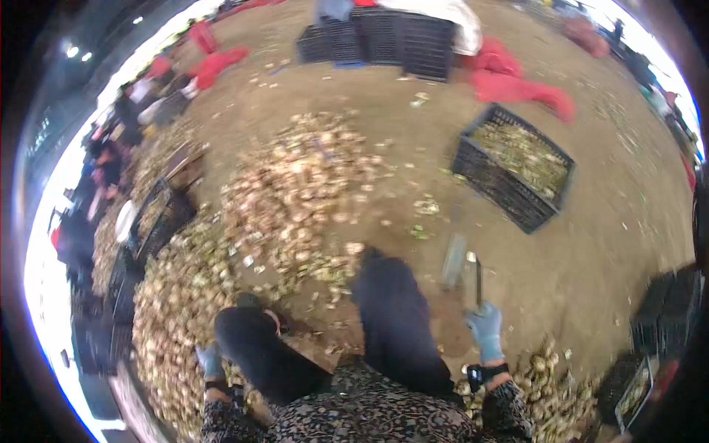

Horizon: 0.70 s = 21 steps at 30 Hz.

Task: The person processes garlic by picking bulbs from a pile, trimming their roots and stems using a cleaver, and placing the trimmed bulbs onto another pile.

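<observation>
Knife [478, 282], one, right hand [485, 331] closed around it; left hand [210, 361], grip unclear, beside bulbs [171, 306] past counting

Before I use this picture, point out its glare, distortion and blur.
Head view: white glare burns out much of the left rim and the upper right edge; head view: the wide lens bows the scene into a near-circle with dark corners; head view: the middle heap, the crate and the tool in the right hand look soft.

Blue gloves [485, 330], patterned sleeves [506, 406], dark trousers [395, 310]
</observation>
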Motion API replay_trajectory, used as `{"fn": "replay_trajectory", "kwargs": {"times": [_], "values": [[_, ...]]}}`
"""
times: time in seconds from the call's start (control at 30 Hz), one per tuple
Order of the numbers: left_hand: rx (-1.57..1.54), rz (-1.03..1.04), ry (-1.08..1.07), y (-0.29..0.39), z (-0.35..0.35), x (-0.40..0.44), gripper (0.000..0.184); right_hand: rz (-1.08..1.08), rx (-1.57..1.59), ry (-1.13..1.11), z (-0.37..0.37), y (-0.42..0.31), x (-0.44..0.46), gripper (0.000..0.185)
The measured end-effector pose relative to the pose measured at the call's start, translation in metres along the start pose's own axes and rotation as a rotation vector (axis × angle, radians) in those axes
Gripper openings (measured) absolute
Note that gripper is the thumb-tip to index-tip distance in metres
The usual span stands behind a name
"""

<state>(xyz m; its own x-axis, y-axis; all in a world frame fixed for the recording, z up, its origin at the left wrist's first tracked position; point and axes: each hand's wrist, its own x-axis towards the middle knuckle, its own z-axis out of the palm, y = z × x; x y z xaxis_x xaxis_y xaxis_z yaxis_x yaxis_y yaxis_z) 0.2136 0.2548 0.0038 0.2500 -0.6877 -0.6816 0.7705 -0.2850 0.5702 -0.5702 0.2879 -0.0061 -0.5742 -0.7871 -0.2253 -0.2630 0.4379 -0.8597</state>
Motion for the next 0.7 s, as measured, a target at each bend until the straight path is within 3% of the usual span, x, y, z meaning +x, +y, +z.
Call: {"fn": "replay_trajectory", "kwargs": {"times": [0.07, 0.17, 0.2, 0.23, 0.27, 0.33, 0.37, 0.4, 0.47, 0.57, 0.6, 0.7], "values": [[0.725, 0.449, 0.222, -0.008, -0.030, -0.016, 0.066, 0.001, 0.054, -0.070, 0.004, -0.005, 0.007, 0.015], [1.136, 0.650, 0.560, -0.026, -0.057, -0.024, 0.061, 0.000, 0.130, -0.099, 0.017, -0.009, 0.017, 0.015], [1.183, 0.505, 0.693, -0.040, -0.009, -0.064, 0.064, -0.015, 0.162, -0.091, 0.021, -0.009, 0.019, 0.014], [1.136, 0.683, 0.619, -0.050, -0.044, -0.056, 0.065, -0.023, 0.157, -0.105, 0.023, -0.022, 0.019, 0.014], [1.025, 0.630, 0.603, -0.057, -0.079, -0.046, 0.064, -0.032, 0.147, -0.130, 0.022, -0.035, 0.020, 0.012], [1.139, 0.410, 0.659, -0.066, -0.046, -0.082, 0.060, -0.054, 0.137, -0.160, 0.025, -0.067, 0.018, 0.011], [1.127, 0.410, 0.663, -0.069, -0.056, -0.084, 0.060, -0.043, 0.176, -0.157, 0.028, -0.080, 0.016, 0.011], [0.704, 0.360, 0.486, -0.072, -0.060, -0.092, 0.061, -0.029, 0.215, -0.153, 0.029, -0.088, 0.014, 0.011], [1.179, 0.324, 0.615, -0.085, -0.062, -0.103, 0.065, -0.038, 0.198, -0.156, 0.030, -0.094, 0.013, 0.010], [1.034, 0.466, 0.501, -0.098, -0.121, -0.077, 0.068, -0.072, 0.164, -0.157, 0.031, -0.091, 0.014, 0.010], [1.154, 0.405, 0.595, -0.101, -0.121, -0.079, 0.067, -0.095, 0.146, -0.161, 0.029, -0.088, 0.013, 0.010], [1.203, 0.362, 0.619, -0.109, -0.118, -0.077, 0.068, -0.174, 0.052, -0.142, 0.022, -0.078, 0.014, 0.009]]}}
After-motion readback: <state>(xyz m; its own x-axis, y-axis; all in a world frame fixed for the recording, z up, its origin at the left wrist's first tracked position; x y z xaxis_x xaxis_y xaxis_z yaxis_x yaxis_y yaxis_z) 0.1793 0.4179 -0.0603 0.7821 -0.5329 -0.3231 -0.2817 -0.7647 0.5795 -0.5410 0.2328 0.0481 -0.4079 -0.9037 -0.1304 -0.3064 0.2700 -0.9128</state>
